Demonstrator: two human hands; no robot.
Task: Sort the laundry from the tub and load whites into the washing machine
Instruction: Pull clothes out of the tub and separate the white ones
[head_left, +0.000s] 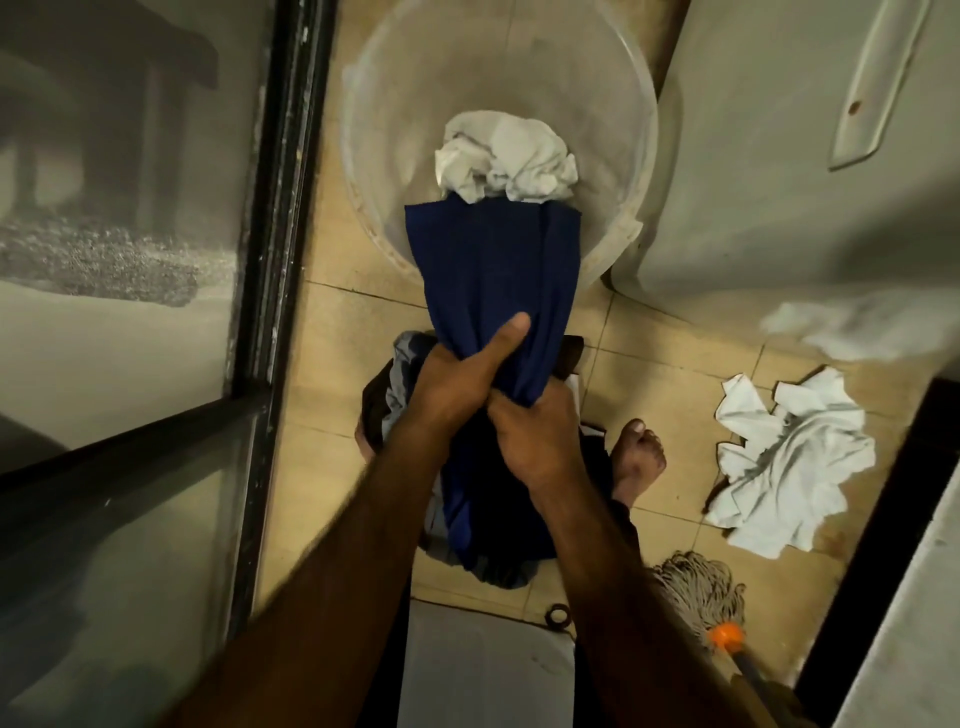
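A dark blue garment (493, 265) hangs between the tub and me. My left hand (462, 374) grips its bunched middle, thumb laid along the cloth. Just below it, my right hand (535, 436) grips the same garment. The clear round tub (363, 171) stands on the tiled floor ahead, with a crumpled white cloth (509, 156) lying inside it. Under my hands a heap of dark and grey clothes (395, 395) lies on the floor. A white garment (789, 462) lies spread on the tiles to the right.
The washing machine's pale body (779, 182) stands at the right, with a blurred white cloth (857, 327) near its lower edge. A glass door with a black frame (275, 260) runs along the left. A mop (701, 592) with an orange collar lies bottom right. My bare foot (639, 457) stands beside the dark heap.
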